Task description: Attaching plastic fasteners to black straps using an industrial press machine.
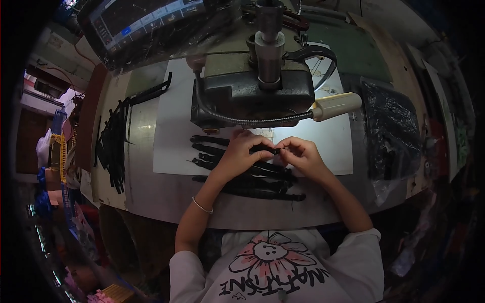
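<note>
— Strap (263, 149) sits pinched between your left hand (246, 150) and right hand (298, 154), just before the machine (252, 91)?

— Yes, both grip it narrowly. If your fingers slip, it may drop among the loose straps (252, 184) below and mix.

Left hand (242, 151) and right hand (300, 154) covered most of the thin black strap (270, 150) pinched btwn them, so its length and ends couldn't be told. Black straps (252, 182) near the desk's front edge ran under the left wrist, partly hidden. Machine (262, 76) at the desk's back edge was cut off by the pic's top edge. Contents of the black plastic bag (391, 131) at the right edge were too dark to make out. Screen (146, 20) at the back-left corner was blurred.
</note>
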Motion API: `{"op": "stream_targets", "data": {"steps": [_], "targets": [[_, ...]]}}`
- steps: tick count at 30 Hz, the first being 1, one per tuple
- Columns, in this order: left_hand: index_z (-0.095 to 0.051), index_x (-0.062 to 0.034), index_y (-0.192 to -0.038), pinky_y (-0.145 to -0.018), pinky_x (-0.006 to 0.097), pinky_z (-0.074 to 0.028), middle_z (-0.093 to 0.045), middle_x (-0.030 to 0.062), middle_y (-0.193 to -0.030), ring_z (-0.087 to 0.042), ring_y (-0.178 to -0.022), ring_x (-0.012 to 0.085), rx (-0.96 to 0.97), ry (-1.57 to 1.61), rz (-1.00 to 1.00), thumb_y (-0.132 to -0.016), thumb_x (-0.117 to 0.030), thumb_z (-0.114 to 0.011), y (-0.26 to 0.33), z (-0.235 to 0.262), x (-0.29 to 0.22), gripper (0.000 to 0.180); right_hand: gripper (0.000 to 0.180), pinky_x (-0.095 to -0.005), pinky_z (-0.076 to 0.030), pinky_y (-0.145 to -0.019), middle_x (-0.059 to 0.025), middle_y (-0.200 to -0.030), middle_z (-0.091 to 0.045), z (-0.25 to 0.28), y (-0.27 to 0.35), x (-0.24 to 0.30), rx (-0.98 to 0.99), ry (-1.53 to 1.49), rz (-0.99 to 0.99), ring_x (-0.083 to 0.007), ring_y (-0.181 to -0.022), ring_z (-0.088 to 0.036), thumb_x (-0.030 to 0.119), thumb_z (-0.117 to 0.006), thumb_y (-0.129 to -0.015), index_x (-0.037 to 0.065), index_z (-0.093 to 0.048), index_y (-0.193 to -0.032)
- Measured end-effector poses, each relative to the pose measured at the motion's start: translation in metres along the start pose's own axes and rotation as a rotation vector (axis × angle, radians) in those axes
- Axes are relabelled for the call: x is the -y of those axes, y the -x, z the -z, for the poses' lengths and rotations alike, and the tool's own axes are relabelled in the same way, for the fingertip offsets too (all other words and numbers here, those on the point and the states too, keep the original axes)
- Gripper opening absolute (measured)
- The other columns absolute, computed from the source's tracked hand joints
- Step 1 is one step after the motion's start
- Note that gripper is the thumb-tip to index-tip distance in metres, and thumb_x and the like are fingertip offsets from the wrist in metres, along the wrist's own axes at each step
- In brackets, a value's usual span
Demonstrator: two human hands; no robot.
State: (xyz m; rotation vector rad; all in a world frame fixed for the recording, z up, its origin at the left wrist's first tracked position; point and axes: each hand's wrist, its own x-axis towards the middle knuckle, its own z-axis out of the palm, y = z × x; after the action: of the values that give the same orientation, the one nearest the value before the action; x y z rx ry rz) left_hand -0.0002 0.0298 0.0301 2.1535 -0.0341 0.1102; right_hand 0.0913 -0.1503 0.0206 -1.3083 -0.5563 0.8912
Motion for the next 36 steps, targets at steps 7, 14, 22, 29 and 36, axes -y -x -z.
{"op": "stream_targets", "data": {"steps": [7, 14, 22, 29, 36], "targets": [[-0.065, -0.0123, -0.085, -0.094, 0.033, -0.028, -0.063, 0.0014, -0.082, -0.052, -0.087, 0.0184, -0.090, -0.095, 0.025, -0.072, -0.024, -0.070, 0.002, -0.002, 0.005, 0.018, 0.013, -0.0189, -0.041, -0.053, -0.0009, -0.068, -0.058, 0.001, -0.009, 0.003, 0.007, 0.436, 0.179, -0.0037, -0.058, -0.051, 0.008, -0.062, -0.082, -0.002, -0.060, -0.088], [-0.061, -0.0106, -0.095, -0.080, 0.036, -0.045, -0.060, 0.0055, -0.085, -0.057, -0.084, 0.0248, -0.344, -0.494, -0.291, -0.072, -0.016, -0.068, -0.005, -0.006, 0.026, 0.025, 0.015, -0.0199, -0.034, -0.040, 0.0012, -0.062, -0.055, 0.015, -0.050, 0.012, 0.016, 0.256, -0.192, -0.0021, -0.049, -0.045, 0.012, -0.061, -0.081, -0.001, -0.058, -0.075], [-0.062, -0.0059, -0.102, -0.065, 0.029, -0.051, -0.061, 0.0069, -0.087, -0.060, -0.080, 0.0208, -0.349, -0.819, -0.456, -0.076, -0.007, -0.060, -0.009, -0.003, 0.050, 0.026, 0.013, -0.0276, -0.044, -0.050, -0.0056, -0.060, -0.056, 0.015, -0.078, 0.022, -0.024, 0.571, -0.155, -0.0126, -0.054, -0.055, -0.001, -0.065, -0.072, -0.002, -0.054, -0.078], [-0.063, -0.0096, -0.103, -0.064, 0.028, -0.051, -0.062, 0.0051, -0.093, -0.060, -0.081, 0.0204, -0.348, -0.817, -0.496, -0.073, -0.005, -0.060, -0.011, -0.003, 0.049, 0.031, 0.014, -0.0276, -0.044, -0.050, -0.0051, -0.060, -0.056, 0.024, -0.079, 0.015, -0.030, 0.522, -0.165, -0.0121, -0.054, -0.055, 0.001, -0.067, -0.071, -0.002, -0.055, -0.077], [-0.062, -0.0078, -0.102, -0.067, 0.029, -0.051, -0.061, 0.0060, -0.095, -0.060, -0.082, 0.0204, -0.292, -0.823, -0.469, -0.072, -0.005, -0.060, -0.009, -0.003, 0.053, 0.030, 0.016, -0.0291, -0.045, -0.055, -0.0063, -0.066, -0.059, 0.012, -0.074, 0.021, -0.101, 0.570, -0.183, -0.0148, -0.059, -0.057, 0.005, -0.068, -0.071, -0.002, -0.055, -0.077]]}}
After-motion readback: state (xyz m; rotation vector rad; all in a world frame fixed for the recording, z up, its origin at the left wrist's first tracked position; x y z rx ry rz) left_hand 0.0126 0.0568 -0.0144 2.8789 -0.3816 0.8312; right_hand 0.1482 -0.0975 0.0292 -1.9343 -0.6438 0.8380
